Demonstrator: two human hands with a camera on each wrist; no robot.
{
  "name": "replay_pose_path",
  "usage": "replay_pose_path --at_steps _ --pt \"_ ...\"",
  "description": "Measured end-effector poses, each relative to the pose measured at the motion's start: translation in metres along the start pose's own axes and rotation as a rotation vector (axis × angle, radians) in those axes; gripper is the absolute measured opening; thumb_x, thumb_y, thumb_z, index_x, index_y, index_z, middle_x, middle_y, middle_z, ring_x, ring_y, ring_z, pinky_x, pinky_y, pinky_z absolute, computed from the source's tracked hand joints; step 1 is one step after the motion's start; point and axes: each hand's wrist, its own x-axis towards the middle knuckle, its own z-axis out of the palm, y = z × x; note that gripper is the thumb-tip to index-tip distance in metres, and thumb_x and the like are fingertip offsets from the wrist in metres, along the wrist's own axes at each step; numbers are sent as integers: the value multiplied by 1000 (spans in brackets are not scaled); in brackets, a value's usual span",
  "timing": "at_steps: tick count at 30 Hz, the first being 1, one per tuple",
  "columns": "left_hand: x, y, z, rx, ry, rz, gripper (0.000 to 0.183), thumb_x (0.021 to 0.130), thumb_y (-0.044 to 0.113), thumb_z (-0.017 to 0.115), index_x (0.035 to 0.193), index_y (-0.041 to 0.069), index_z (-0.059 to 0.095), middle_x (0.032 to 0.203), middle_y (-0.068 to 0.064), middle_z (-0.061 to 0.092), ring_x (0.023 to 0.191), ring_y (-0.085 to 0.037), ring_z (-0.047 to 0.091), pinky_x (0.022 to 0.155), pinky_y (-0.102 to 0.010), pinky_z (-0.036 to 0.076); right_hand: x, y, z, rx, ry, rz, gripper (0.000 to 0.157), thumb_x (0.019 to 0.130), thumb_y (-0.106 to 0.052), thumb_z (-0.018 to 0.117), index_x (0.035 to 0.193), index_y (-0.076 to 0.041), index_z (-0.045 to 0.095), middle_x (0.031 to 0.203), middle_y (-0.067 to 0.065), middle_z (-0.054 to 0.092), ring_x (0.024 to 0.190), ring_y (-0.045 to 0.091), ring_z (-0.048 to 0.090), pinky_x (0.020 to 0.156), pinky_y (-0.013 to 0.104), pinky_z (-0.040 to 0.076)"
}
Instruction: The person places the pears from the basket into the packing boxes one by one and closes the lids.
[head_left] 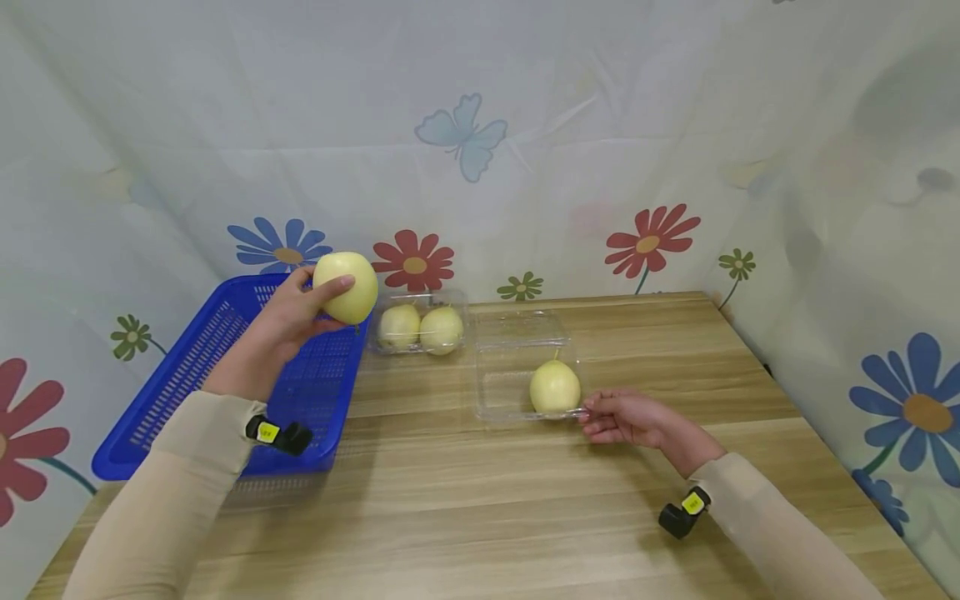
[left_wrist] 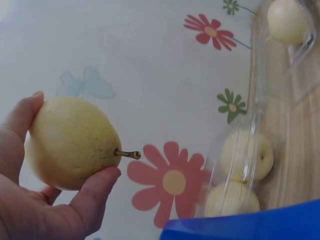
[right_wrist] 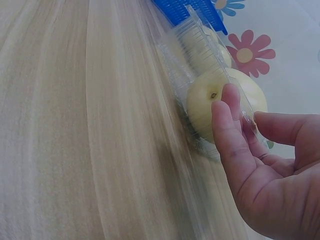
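Note:
My left hand (head_left: 288, 312) holds a pale yellow pear (head_left: 347, 287) above the far end of a blue basket (head_left: 330, 425). In the left wrist view the thumb and fingers curl round this pear (left_wrist: 75, 142), and its stem points to the right. With thumb and fingertips my right hand (head_left: 630, 418) pinches the near right edge of a clear plastic clamshell box (head_left: 498, 387). The box's lid stands open at the back. One pear (head_left: 555, 387) sits in the right side of the box, stem up, close to the right fingertips.
Left of the open box stands another clear clamshell box (head_left: 382, 346) with two pears (head_left: 441, 330) inside. The basket lies along the left side of the wooden table (head_left: 465, 517). A curtain (head_left: 540, 208) printed with flowers hangs behind the table and at both sides.

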Motion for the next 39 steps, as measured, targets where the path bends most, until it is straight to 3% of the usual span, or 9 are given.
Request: replay_pose_path --at_steps 6,15,18,23,33,39 --pt "-9 4 16 -10 -50 20 82 103 44 56 160 4 14 158 -25 29 107 -15 58 80 -17 62 2 1 1 -1 10 6 22 110 -9 37 101 -11 57 91 -5 71 81 4 71 80 21 63" --pt "-10 18 46 -60 -104 5 79 103 40 56 160 5 15 158 -25 31 127 -31 54 90 -24 62 1 0 1 5 9 -4 19 110 -10 39 104 -9 58 92 -4 71 81 5 71 80 22 63" --pt "-9 19 55 -82 -124 -10 77 104 37 56 160 5 16 157 -26 34 129 -34 54 87 -24 63 1 0 1 4 13 -3 19 110 -10 40 103 -9 58 92 -4 71 81 5 72 80 22 63" --pt "-8 14 73 -88 -154 -39 73 103 38 55 159 5 22 151 -27 43 127 -33 57 79 -21 63 1 2 1 4 7 -3 20 109 -9 40 102 -10 58 91 -4 71 81 5 71 81 22 63" --pt "0 2 107 -128 -222 -61 67 103 43 53 157 8 35 144 -24 53 114 -27 65 83 -27 64 1 3 1 6 -1 -14 22 110 -10 39 99 -12 59 91 -5 71 80 5 71 80 22 63" --pt "5 -8 126 -186 -215 -112 66 102 44 55 156 8 40 139 -21 57 110 -26 67 86 -30 64 0 3 1 14 -9 -18 21 110 -11 40 101 -11 59 92 -5 70 80 4 71 80 21 63"
